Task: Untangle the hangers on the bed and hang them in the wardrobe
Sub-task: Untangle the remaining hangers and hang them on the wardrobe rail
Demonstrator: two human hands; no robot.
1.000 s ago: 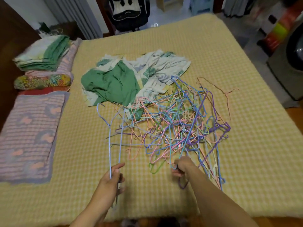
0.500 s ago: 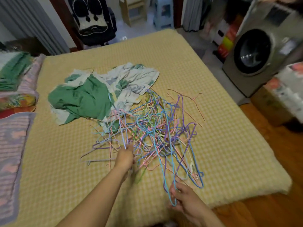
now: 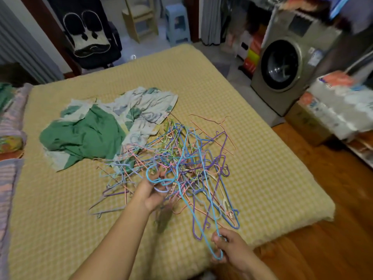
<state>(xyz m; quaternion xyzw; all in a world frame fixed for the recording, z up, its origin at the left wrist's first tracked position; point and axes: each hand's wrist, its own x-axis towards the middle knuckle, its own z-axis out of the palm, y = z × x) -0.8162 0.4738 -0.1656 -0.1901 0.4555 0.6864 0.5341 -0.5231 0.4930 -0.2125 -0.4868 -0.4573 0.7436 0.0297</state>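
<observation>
Lying in one knotted heap on the bed [image 3: 252,158], right of centre & toward the near edge: pile of thin wire hangers [image 3: 181,164], coated in blue, purple, pink, orange, green. Too snarled to count, well over a dozen; hooks & shoulders interlock everywhere. A few purple/grey ones splay flat at the heap's left side, one brownish-orange one lies at the far right edge.

Light blue hanger [image 3: 182,190] is partly lifted out of the tangle, long & stretched toward the viewer. Right hand [image 3: 232,248], near the bed's front edge, has fingers curled round its near end, thumb on the wire. Left hand [image 3: 151,191] reaches into the heap's near side, fingers curled round wires at the blue hanger's far looped end; exact no. of wires in that grip can't tell, blurred.

2 hands, 2 bare forearms in view.

Bed has yellow checked cover. 1 crumpled cloth [image 3: 96,130], green + leaf print, touching the heap's far-left side. Striped pillows/folded linens [image 3: 10,126] at the left edge, cut off by frame, count unclear.

Off the bed: 1 front-load washing machine [image 3: 292,61] at right, 1 dark chair w/ black-white cover [image 3: 88,33] beyond the far edge, 1 wooden chair [image 3: 139,17], 1 pale blue stool [image 3: 176,21]. Wood floor [image 3: 323,229] at right. Wardrobe not identifiable.
</observation>
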